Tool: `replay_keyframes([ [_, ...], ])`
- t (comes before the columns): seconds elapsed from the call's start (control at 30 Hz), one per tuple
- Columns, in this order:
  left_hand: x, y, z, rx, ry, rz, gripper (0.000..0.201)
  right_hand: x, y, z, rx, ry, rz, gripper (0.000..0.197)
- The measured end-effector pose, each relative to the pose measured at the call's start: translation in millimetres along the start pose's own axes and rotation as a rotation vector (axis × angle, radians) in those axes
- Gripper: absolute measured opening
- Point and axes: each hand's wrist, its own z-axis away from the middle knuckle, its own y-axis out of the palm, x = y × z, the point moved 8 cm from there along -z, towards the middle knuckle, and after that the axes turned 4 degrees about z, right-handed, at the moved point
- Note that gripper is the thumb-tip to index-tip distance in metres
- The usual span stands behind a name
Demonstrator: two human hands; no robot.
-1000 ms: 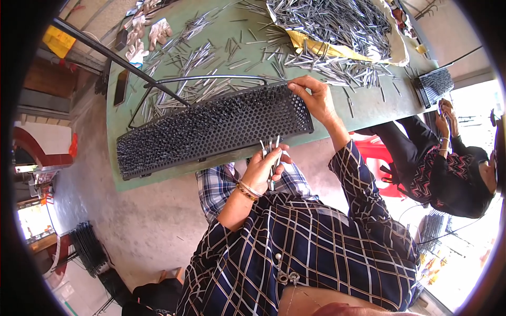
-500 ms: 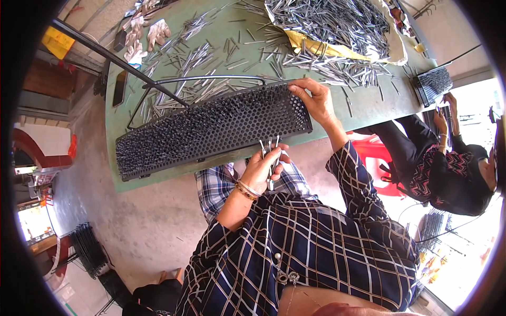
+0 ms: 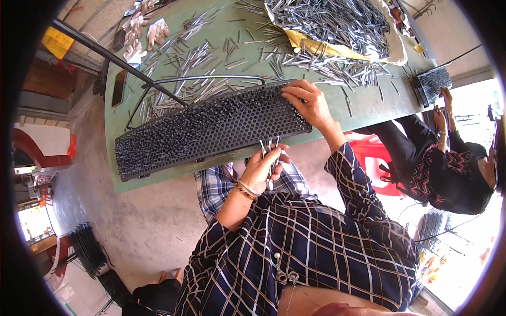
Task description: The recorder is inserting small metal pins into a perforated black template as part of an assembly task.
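A long black perforated rack [image 3: 258, 118] leans at a slant along the table's near edge. Dark thin rods fill the holes over its left and upper part; bare holes show at the right. My left hand [image 3: 262, 167] is closed around a few thin silvery metal rods [image 3: 270, 183], just below the rack's lower edge. My right hand [image 3: 308, 102] touches the rack near its upper right corner, thumb and fingers pinched together over the holes. What sits between those fingertips, if anything, is hidden.
Loose metal rods [image 3: 197, 60] lie scattered on the green table [image 3: 387, 100], with a big heap [image 3: 337, 26] on a cloth behind. Work gloves [image 3: 157, 34] and a phone [image 3: 119, 87] lie at left. At right a co-worker [image 3: 448, 168] handles a similar rack [image 3: 433, 84].
My right hand has shifted slightly left and down over the rack, its fingers more drawn together. My left hand has stayed in place with the rods.
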Motion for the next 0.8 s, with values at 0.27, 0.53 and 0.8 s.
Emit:
replay_keyframes([
  [0.27,0.3,2.4,2.7,0.001,-0.012,-0.015,0.028,-2.8,-4.7,4.7,-0.067,0.088,0.088,0.017],
  [0.53,-15.5,3.1,5.8,0.018,0.133,0.002,0.023,13.1,9.3,20.3,0.185,0.323,-0.363,0.016],
  [0.8,-17.2,10.4,4.1,0.046,0.161,-0.061,0.025,27.6,30.2,53.5,0.355,0.693,-0.836,0.019],
])
